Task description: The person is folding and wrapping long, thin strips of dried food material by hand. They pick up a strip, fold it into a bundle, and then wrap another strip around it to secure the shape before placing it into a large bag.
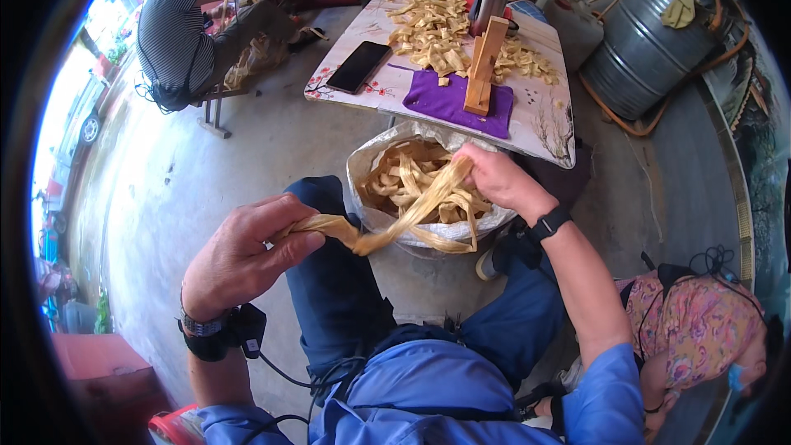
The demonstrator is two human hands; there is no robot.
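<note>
A long, twisted strip of pale yellow fibrous material (395, 232) stretches between my two hands. My left hand (253, 247) pinches its left end between thumb and fingers, above my knee. My right hand (497, 174) grips the other end over a white woven sack (356, 188). More strips (411, 176) fill the sack, and one hangs over its near rim. Beyond it, a wooden block stand (485, 71) stands upright on a purple cloth (426, 102) on the table. Short cut pieces (435, 31) are heaped behind the cloth.
The table (371, 99) also holds a black phone (359, 67) and a steel thermos (490, 3). A metal drum (658, 43) stands at the right. Other people sit at the upper left, behind the table and at the lower right. A red box (105, 358) is at the lower left.
</note>
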